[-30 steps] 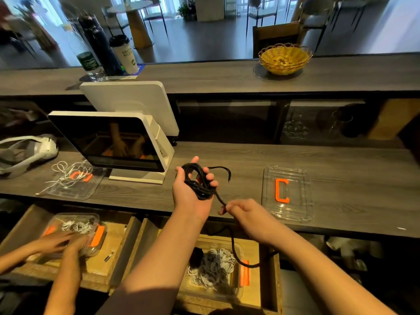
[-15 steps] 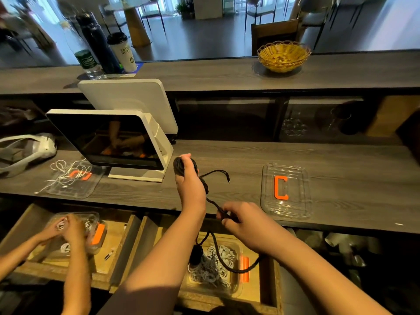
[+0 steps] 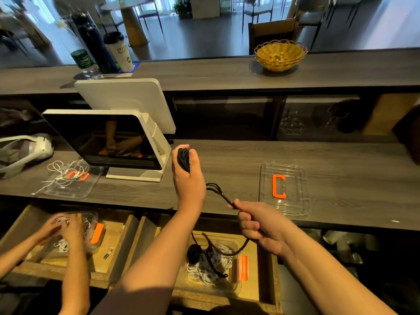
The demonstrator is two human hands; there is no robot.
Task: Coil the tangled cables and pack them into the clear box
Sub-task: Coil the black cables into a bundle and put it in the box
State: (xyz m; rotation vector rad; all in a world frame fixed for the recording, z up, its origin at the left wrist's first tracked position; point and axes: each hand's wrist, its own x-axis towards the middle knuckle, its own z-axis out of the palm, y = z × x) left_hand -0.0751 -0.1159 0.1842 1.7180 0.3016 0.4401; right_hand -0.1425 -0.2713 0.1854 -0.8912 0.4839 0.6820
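Black cable (image 3: 218,193) is the item in hand: you hold a wound bundle of it in your left hand (image 3: 188,176), fingers curled round the loops, raised over the grey wood-grain counter (image 3: 227,155). Your right hand (image 3: 259,221) is closed round the free run of the same cable, nearer you and to the right. From there the cable drops into the clear box (image 3: 236,285) in the open drawer (image 3: 268,280) below the counter's near edge, where its tail lies on a heap of white cables (image 3: 202,269).

Step in hand, by my judgement: coiling. The bundle is part wound, and a fair length remains loose between your hands and in the box.

Next move calls for feeding the loose run up through your right hand and laying further turns onto the bundle, with even tension so the loops do not slip off your left fingers. Watch the tail: it rests among the white cables and may snag or drag them out.

Also noted: a clear lid (image 3: 284,189) bearing an orange letter C lies on the counter to the right. A second lid (image 3: 68,180) with loose white cable lies at left, near a white-framed screen (image 3: 102,139). Another person's hands (image 3: 63,228) work at a separate box in the left drawer.
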